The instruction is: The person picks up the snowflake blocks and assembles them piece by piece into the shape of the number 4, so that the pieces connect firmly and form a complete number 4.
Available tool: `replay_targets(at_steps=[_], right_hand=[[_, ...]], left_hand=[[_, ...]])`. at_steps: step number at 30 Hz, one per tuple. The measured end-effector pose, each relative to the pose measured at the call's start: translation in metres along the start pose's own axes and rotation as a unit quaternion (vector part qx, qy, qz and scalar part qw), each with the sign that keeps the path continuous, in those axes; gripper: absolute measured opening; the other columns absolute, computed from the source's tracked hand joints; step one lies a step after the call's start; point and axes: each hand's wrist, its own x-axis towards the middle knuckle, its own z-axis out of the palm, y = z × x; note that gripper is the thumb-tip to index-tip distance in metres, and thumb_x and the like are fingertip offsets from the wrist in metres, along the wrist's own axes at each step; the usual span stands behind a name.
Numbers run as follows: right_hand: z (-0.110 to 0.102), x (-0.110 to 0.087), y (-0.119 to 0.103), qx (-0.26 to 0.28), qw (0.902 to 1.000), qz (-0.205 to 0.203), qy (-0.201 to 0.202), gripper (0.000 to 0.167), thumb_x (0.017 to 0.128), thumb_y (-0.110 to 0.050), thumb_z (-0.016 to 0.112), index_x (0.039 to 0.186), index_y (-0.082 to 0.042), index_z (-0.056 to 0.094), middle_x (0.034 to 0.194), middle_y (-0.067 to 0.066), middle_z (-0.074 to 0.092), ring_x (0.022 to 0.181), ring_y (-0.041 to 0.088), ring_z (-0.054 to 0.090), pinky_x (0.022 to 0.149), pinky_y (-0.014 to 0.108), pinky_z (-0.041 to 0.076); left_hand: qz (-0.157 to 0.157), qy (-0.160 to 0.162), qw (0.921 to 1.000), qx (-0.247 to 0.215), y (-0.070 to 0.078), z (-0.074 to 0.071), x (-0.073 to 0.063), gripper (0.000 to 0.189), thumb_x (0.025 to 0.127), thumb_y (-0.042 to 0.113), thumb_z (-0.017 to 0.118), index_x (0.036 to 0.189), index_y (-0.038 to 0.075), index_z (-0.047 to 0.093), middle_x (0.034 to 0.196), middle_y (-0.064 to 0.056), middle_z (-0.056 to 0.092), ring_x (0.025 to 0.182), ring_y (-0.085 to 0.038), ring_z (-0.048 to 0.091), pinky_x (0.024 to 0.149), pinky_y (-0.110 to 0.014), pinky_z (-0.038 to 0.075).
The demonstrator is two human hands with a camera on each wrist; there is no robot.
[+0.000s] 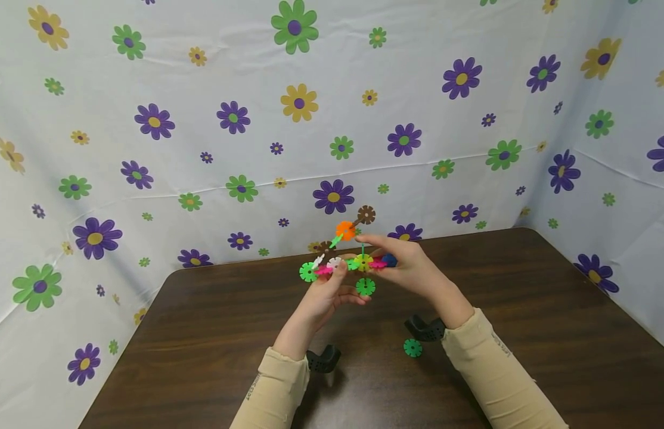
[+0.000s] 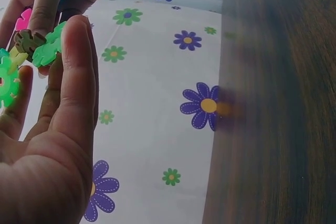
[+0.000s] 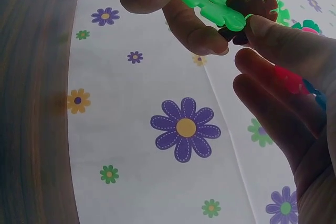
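Raised over the table, both hands hold a structure of notched plastic discs joined edge to edge, in green, pink, white, yellow, blue, orange and brown. My left hand [image 1: 322, 301] grips its left part, the thumb against a white disc [image 1: 332, 264]. From the right, my right hand [image 1: 415, 262] pinches the structure; in the right wrist view its thumb presses a brown disc [image 3: 261, 4] beside a green disc [image 3: 210, 4]. An orange disc [image 1: 345, 230] and another brown disc [image 1: 366, 214] stick up at the top. Below hangs a green disc [image 1: 366, 287]. Fingers hide some joints.
A loose green disc [image 1: 412, 348] lies on the dark wooden table [image 1: 214, 339], near the right forearm. Black wrist mounts [image 1: 323, 359] jut from both sleeves. A flower-printed white cloth [image 1: 192, 119] hangs behind the table and along its right side.
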Motion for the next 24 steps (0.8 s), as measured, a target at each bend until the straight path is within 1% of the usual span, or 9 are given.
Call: replay_targets(at_steps=[3, 6, 8, 10, 12, 14, 16, 21, 24], right_hand=[[0.0006, -0.0007, 0.0004, -0.001, 1.0, 0.004, -0.005, 0.069, 0.068, 0.011, 0.082, 0.13, -0.003, 0.056, 0.124, 0.016, 0.063, 0.087, 0.022, 0.07, 0.071, 0.029, 0.056], [0.0012, -0.0012, 0.0003, 0.0, 0.9999, 0.01, -0.01, 0.07, 0.068, 0.009, 0.083, 0.131, -0.004, 0.056, 0.125, 0.016, 0.062, 0.086, 0.021, 0.07, 0.071, 0.029, 0.056], [0.0019, -0.0015, 0.0011, -0.001, 0.9999, 0.011, -0.007, 0.07, 0.068, 0.007, 0.084, 0.131, -0.005, 0.056, 0.125, 0.016, 0.062, 0.086, 0.021, 0.07, 0.07, 0.029, 0.056], [0.0021, -0.0018, 0.0015, -0.005, 0.9999, 0.011, 0.003, 0.07, 0.068, 0.006, 0.084, 0.131, -0.006, 0.057, 0.123, 0.015, 0.064, 0.085, 0.02, 0.07, 0.07, 0.029, 0.056], [0.0022, -0.002, 0.0017, -0.007, 0.9998, 0.009, 0.015, 0.07, 0.067, 0.005, 0.085, 0.13, -0.006, 0.058, 0.12, 0.014, 0.065, 0.084, 0.019, 0.07, 0.069, 0.029, 0.056], [0.0022, -0.0019, 0.0015, -0.006, 0.9997, 0.005, 0.023, 0.07, 0.066, 0.006, 0.085, 0.129, -0.005, 0.058, 0.119, 0.013, 0.066, 0.084, 0.019, 0.07, 0.069, 0.029, 0.056], [0.0025, -0.0018, 0.0018, -0.005, 0.9996, 0.002, 0.027, 0.069, 0.066, 0.007, 0.085, 0.128, -0.004, 0.058, 0.119, 0.013, 0.066, 0.083, 0.019, 0.07, 0.069, 0.029, 0.056], [0.003, -0.0011, 0.002, -0.005, 0.9995, -0.003, 0.031, 0.067, 0.066, 0.008, 0.084, 0.127, -0.003, 0.059, 0.119, 0.014, 0.066, 0.083, 0.02, 0.07, 0.068, 0.027, 0.056], [0.0027, -0.0003, 0.0016, -0.006, 0.9996, -0.004, 0.028, 0.066, 0.067, 0.009, 0.084, 0.127, -0.002, 0.059, 0.117, 0.014, 0.066, 0.084, 0.02, 0.07, 0.067, 0.028, 0.056]], left_hand=[[-0.009, 0.008, 0.9999, 0.006, 0.0002, 0.0002, -0.0005, 0.069, 0.099, 0.056, 0.04, 0.144, 0.004, 0.041, 0.137, -0.019, 0.051, 0.083, -0.019, 0.07, 0.093, -0.041, 0.049], [-0.007, 0.008, 0.9999, 0.01, -0.0002, -0.0003, -0.0001, 0.073, 0.098, 0.057, 0.042, 0.14, -0.003, 0.043, 0.132, -0.021, 0.054, 0.082, -0.021, 0.07, 0.092, -0.044, 0.049], [-0.008, 0.012, 0.9998, 0.011, -0.0002, -0.0005, 0.0, 0.074, 0.097, 0.057, 0.043, 0.136, -0.006, 0.045, 0.128, -0.022, 0.057, 0.081, -0.021, 0.071, 0.093, -0.043, 0.049], [-0.001, 0.01, 0.9999, 0.006, -0.0002, -0.0004, 0.0006, 0.071, 0.097, 0.057, 0.044, 0.138, -0.002, 0.044, 0.129, -0.02, 0.057, 0.081, -0.022, 0.071, 0.092, -0.045, 0.049], [0.003, 0.01, 1.0, 0.0, 0.0, 0.0001, 0.0008, 0.068, 0.097, 0.056, 0.044, 0.141, 0.004, 0.044, 0.128, -0.019, 0.058, 0.08, -0.021, 0.071, 0.091, -0.045, 0.049], [0.008, 0.006, 0.9999, -0.004, -0.0001, 0.0005, 0.0015, 0.065, 0.098, 0.054, 0.044, 0.143, 0.007, 0.043, 0.13, -0.018, 0.056, 0.08, -0.021, 0.071, 0.091, -0.045, 0.05], [0.01, 0.005, 0.9999, -0.008, 0.0, 0.0011, 0.0019, 0.064, 0.099, 0.053, 0.043, 0.144, 0.008, 0.042, 0.134, -0.018, 0.054, 0.08, -0.021, 0.071, 0.09, -0.045, 0.05], [-0.002, 0.014, 0.9998, -0.012, 0.0006, 0.0021, 0.0006, 0.069, 0.098, 0.056, 0.042, 0.143, 0.005, 0.043, 0.136, -0.018, 0.053, 0.082, -0.019, 0.071, 0.094, -0.042, 0.048], [0.004, 0.01, 0.9998, -0.014, 0.0002, 0.0017, 0.0006, 0.067, 0.099, 0.056, 0.04, 0.144, 0.006, 0.041, 0.139, -0.016, 0.051, 0.082, -0.02, 0.07, 0.092, -0.043, 0.049]])
